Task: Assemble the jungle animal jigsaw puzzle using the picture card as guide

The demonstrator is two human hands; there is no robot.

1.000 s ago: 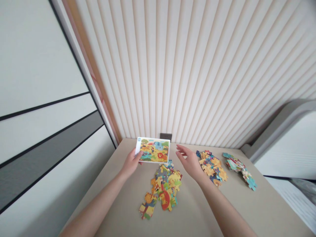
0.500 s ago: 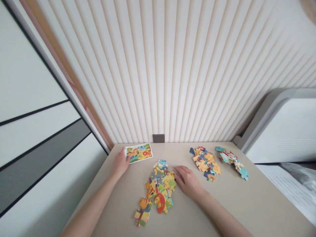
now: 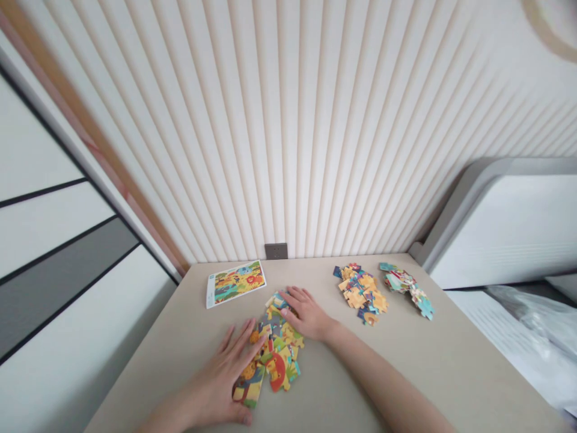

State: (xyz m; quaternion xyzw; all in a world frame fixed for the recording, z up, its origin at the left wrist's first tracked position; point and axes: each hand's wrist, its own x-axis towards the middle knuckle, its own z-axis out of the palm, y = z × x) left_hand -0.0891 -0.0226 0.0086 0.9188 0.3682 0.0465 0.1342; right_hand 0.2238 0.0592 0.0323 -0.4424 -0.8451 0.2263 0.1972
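Note:
A heap of colourful jigsaw pieces (image 3: pixel 276 355) lies on the beige table (image 3: pixel 406 367) in front of me. My left hand (image 3: pixel 225 373) rests flat on the heap's left side, fingers stretched out and spread. My right hand (image 3: pixel 306 311) lies palm down on the heap's far end, fingers extended over the pieces. Neither hand grips anything. The picture card (image 3: pixel 235 282) showing the finished animal scene lies flat on the table at the far left, apart from both hands.
Two more piles of puzzle pieces sit at the far right: an orange-toned pile (image 3: pixel 361 291) and a teal-toned pile (image 3: pixel 406 286). A grey wall socket (image 3: pixel 276 251) is set in the ribbed wall behind. A white cabinet (image 3: pixel 505 228) borders the table's right side.
My left hand let go of the picture card, left it on the table and came back onto the near heap. My right hand slid left onto the heap's far end.

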